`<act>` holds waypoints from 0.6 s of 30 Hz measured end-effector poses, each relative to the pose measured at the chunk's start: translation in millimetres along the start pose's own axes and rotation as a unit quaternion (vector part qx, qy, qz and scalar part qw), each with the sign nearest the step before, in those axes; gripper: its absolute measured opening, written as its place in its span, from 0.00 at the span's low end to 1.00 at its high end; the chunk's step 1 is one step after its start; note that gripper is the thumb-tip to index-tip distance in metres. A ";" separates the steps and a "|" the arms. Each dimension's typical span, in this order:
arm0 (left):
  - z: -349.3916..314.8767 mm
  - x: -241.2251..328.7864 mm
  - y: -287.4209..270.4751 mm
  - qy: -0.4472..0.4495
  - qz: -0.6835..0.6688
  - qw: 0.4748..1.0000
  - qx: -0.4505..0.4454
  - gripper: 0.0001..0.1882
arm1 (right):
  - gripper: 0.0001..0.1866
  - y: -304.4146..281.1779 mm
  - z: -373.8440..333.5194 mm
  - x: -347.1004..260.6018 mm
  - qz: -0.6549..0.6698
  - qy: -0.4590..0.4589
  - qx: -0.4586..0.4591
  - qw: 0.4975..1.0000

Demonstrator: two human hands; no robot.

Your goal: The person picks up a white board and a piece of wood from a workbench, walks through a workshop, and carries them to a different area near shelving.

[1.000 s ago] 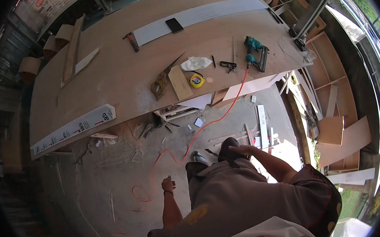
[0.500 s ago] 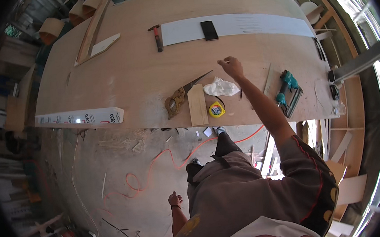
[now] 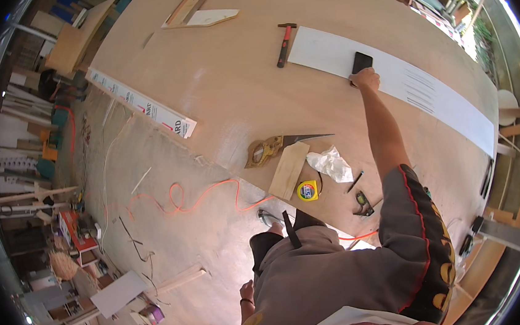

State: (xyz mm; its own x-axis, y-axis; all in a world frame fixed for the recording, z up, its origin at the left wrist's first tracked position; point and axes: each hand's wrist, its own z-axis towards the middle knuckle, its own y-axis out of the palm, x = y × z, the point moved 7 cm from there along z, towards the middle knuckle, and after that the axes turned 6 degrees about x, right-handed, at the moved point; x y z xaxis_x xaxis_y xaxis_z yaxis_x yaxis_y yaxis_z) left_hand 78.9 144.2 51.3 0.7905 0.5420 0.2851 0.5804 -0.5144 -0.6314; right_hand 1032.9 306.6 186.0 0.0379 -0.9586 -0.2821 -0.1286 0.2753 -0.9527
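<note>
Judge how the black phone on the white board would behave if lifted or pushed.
The black phone should stay stiff, being a straight-edged slab. Its flat, broad shape suggests it would slide rather than tip if pushed along the white board. Its smooth-looking dark face might make it slippery.

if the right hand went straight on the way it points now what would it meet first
Most likely the black smartphone on the long white board; the right hand overlaps its near end, though actual contact is hard to judge from above.
</note>
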 end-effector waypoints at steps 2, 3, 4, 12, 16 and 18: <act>0.6 -13.1 4.4 -0.015 0.025 0.999 -0.040 0.22 | 0.35 1.2 9.2 -2.1 -0.007 -0.048 -0.016 0.999; -2.3 -24.9 9.1 -0.027 0.029 0.997 -0.059 0.22 | 0.33 -2.2 8.0 -7.0 -0.020 -0.088 -0.025 0.996; -2.7 -28.2 8.2 -0.034 0.040 0.996 -0.078 0.21 | 0.30 -7.5 13.4 3.9 -0.027 -0.075 -0.065 0.995; 25.7 35.1 29.1 -0.121 -0.180 0.976 0.013 0.19 | 0.41 -55.2 -2.1 87.0 0.022 -0.198 -0.099 0.975; 53.5 97.8 26.6 -0.063 -0.130 0.990 -0.009 0.20 | 0.58 -65.4 -59.8 160.3 -0.018 -0.307 -0.122 0.944; 67.2 123.8 24.0 -0.007 -0.091 0.996 -0.013 0.20 | 0.58 -89.8 -108.1 173.2 -0.054 -0.284 -0.193 0.937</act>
State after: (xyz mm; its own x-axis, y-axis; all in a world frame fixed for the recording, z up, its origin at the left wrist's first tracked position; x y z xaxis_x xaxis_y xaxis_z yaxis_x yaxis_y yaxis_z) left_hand 177.6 243.6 23.0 0.6694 0.6371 0.3821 0.7183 -0.4241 -0.5515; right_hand 943.8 108.0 234.9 0.5796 -0.7554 -0.3057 -0.4388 0.0268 -0.8982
